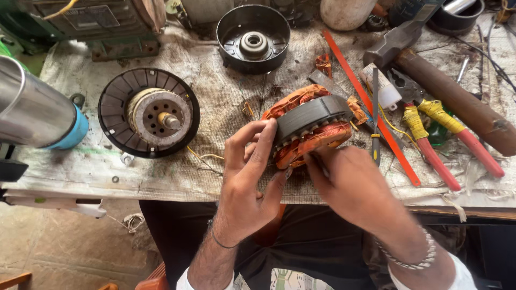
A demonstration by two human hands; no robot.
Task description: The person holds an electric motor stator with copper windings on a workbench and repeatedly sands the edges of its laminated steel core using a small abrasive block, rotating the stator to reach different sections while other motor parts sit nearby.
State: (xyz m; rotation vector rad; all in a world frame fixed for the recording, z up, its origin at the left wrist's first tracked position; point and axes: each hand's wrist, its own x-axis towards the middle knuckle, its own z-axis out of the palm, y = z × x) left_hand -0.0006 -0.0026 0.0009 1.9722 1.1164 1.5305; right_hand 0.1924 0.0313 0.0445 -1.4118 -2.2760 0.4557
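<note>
Two hands: stator (309, 126) gripped by closed left hand (252, 177) fingers; right hand (349, 185) curled against its copper winding (314, 145); pliers (430, 131) nearby.

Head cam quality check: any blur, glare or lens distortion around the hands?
Head view: even daylight with soft shadows; the stator looks sharp, as does the left hand; the right hand is slightly soft at the fingertips; mild glare on the metal cylinder at the left edge; wide-angle bending shows at the table edge.
</note>
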